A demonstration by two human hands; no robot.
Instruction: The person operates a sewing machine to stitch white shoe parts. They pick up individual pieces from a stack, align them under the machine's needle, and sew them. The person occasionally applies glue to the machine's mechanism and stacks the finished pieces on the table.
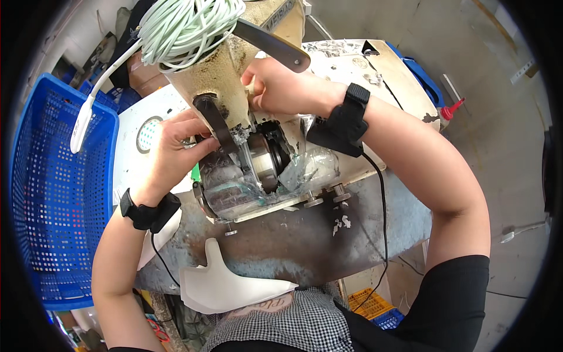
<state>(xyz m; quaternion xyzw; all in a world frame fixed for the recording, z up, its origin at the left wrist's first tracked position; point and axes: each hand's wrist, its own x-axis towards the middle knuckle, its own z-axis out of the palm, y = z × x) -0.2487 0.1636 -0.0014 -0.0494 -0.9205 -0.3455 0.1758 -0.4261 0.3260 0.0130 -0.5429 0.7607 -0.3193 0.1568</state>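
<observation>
Left hand [176, 149] curls its fingers around a dark, bent metal arm [212, 120] on the side of the old tan machine [234, 70], likely to keep it steady. To the left stands a blue basket [53, 193]. A white shaped piece [226, 284] lies on the grey bench [305, 240], close by. Right hand [281, 88] is closed, pressed against the machine's right side; what it holds is hidden. Pale green cord [187, 26] is coiled on top.
</observation>
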